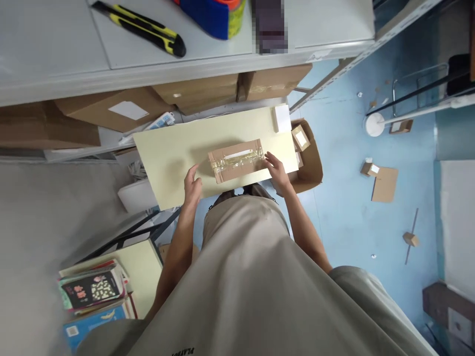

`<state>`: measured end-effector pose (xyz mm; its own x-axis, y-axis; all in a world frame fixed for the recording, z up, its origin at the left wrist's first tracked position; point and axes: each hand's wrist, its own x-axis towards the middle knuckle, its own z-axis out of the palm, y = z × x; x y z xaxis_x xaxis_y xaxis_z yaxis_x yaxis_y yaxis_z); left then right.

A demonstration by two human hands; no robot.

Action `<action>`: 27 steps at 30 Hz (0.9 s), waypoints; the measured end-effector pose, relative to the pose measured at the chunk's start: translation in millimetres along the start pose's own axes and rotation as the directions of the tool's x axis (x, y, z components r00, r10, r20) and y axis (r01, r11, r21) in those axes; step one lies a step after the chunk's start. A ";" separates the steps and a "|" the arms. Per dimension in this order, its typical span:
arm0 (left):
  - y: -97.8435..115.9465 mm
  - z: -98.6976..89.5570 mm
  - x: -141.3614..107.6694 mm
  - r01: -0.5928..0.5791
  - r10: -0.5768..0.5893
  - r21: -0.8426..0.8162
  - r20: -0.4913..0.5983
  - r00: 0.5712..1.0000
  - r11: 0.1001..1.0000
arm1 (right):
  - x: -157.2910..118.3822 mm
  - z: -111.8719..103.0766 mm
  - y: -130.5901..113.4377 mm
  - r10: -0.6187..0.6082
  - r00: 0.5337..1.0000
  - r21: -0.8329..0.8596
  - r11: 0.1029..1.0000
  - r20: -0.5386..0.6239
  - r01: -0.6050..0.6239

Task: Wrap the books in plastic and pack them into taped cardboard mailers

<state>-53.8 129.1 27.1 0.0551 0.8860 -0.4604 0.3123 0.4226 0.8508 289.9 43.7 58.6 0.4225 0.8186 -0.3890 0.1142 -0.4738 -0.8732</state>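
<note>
Left hand (192,189) loosely open, apart from the taped box (237,171); right hand (277,175) open at its other end. It lies by the table (158,151)'s near edge, so a careless nudge could drop it.

Loose grey-beige shirt (245,277), softly creased, with short, wide sleeves (371,291), small dark lettering (182,352) near the lower picture edge; dark trousers (221,197) below the hem, no gloves on either of the hands (193,187).

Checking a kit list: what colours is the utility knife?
The utility knife is black and yellow, shown best in the head view.
</note>
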 end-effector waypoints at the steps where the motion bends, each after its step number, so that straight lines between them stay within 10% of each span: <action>1: 4.7 6.2 -1.8 0.028 -0.028 -0.001 0.039 0.999 1.000 | -1.2 1.2 -1.2 0.002 1.000 0.015 1.000 0.023 -0.002; 7: 42.3 48.6 -16.5 -0.050 0.044 0.091 0.071 0.997 0.995 | -16.8 -14.3 -4.5 0.011 1.000 0.053 0.999 0.019 -0.012; 13: 88.0 112.9 -35.4 -0.210 0.198 0.192 0.081 0.977 0.959 | -27.3 -96.9 16.0 0.045 0.991 0.108 0.994 -0.122 -0.032; 19: 129.5 251.9 -64.2 -0.232 0.173 0.224 0.255 0.951 0.947 | -22.1 -222.4 71.5 0.079 0.933 0.102 0.994 -0.351 -0.046; 27: 140.6 451.1 -58.3 -0.450 0.175 0.327 0.614 0.769 0.831 | -29.0 -343.0 180.1 0.266 0.757 0.202 0.963 -0.596 -0.179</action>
<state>414.7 50.9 59.2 0.6797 0.6385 -0.3610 0.5449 -0.1101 0.8312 606.6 -176.7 13.3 0.8866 0.3005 -0.3517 -0.1472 -0.5377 -0.8302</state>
